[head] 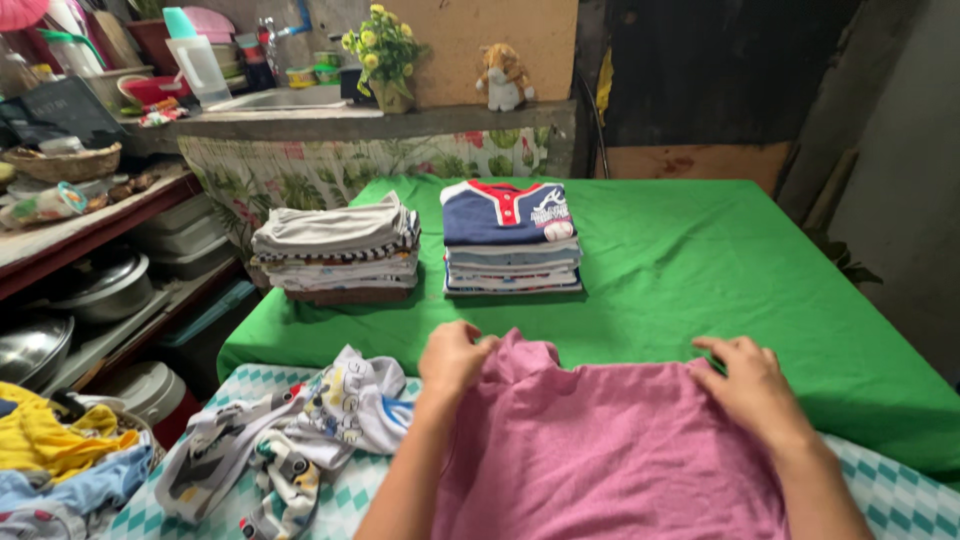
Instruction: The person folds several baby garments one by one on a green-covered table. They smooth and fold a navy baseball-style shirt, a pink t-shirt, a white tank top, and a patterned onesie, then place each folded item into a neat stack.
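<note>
The soft pink cotton shirt [610, 450] lay near, on the green-covered tabletop [700, 270]. The left hand [452, 357] pinched its far edge; the right hand [752, 388] pressed flat. Light, limp fabric, probably best gripped at the shoulders.

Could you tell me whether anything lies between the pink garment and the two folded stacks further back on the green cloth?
Nothing visible does. Both hands, left hand and right hand, rest on the pink garment. Only bare green cloth separates it from the grey-topped stack and navy-topped stack. The printed garment lies to the left.
</note>
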